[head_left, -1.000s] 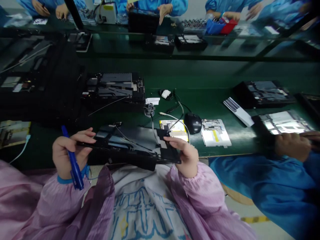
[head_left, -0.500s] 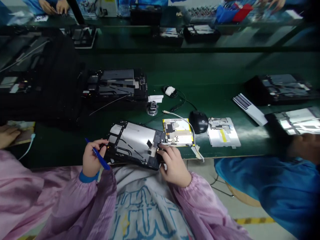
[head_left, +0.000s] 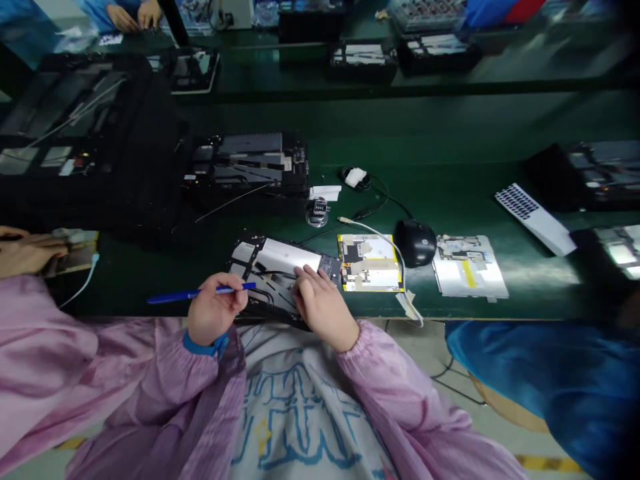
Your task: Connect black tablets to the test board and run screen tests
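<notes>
An opened tablet chassis (head_left: 273, 263) with a silver battery plate and black wires lies at the near edge of the green bench (head_left: 440, 193). My left hand (head_left: 216, 313) is closed on a blue pen-like tool (head_left: 195, 293), held level, its tip reaching over the chassis. My right hand (head_left: 323, 307) rests on the right part of the chassis, fingers bent and pressing down on its inner parts. Pink sleeves cover both my arms.
A yellow circuit board (head_left: 370, 263), a black mouse (head_left: 415, 241) and a white plate (head_left: 469, 267) lie to the right. More opened tablets (head_left: 250, 167) sit behind, beside a black stack (head_left: 85, 147). A blue-sleeved person (head_left: 545, 373) is at right; another hand (head_left: 25, 250) at left.
The chassis went from held up in both hands to lying on the bench edge. My right hand moved onto its top. My left hand turned the blue tool level, tip toward the chassis.
</notes>
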Tool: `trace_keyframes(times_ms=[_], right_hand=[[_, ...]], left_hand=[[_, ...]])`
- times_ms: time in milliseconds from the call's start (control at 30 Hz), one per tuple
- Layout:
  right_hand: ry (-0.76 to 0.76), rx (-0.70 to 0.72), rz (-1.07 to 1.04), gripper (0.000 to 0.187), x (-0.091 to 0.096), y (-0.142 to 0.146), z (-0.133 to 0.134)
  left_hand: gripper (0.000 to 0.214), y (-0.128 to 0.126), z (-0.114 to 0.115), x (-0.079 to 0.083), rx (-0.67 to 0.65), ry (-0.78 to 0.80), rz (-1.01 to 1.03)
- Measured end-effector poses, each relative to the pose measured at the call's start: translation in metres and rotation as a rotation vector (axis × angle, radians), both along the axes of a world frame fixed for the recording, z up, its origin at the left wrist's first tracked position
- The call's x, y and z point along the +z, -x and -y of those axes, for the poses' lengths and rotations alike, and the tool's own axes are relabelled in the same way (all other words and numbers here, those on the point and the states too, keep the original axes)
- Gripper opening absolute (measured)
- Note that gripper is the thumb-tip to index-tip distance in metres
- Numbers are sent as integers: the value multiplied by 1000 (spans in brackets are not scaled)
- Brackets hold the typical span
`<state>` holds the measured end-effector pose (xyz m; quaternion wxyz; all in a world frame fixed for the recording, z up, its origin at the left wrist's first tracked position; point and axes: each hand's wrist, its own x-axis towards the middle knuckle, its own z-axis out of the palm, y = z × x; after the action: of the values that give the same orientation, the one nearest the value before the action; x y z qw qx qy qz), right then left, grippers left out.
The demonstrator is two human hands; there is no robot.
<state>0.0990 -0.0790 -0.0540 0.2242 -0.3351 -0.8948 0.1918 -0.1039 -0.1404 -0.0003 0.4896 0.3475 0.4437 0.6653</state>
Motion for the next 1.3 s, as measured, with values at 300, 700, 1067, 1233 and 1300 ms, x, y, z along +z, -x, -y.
trace_keyframes(times_ms=[300, 700, 1067, 1233, 1300], right_hand=[[43, 298, -262, 26, 38, -5, -2], [-61, -98, -65, 23, -3, -2, -149], [-67, 55, -288, 26, 15, -11, -128], [138, 164, -395, 20, 25, -21, -70], [194, 175, -401, 17, 18, -27, -51]], left_hand=[[15, -21, 6, 3, -315, 93, -180], [5, -43, -19, -25, -436, 185, -708], [10, -50, -26, -31, -595, 21, -887], [8, -43, -23, -35, -479, 27, -686], [12, -39, -20, -36, -363, 32, -477]])
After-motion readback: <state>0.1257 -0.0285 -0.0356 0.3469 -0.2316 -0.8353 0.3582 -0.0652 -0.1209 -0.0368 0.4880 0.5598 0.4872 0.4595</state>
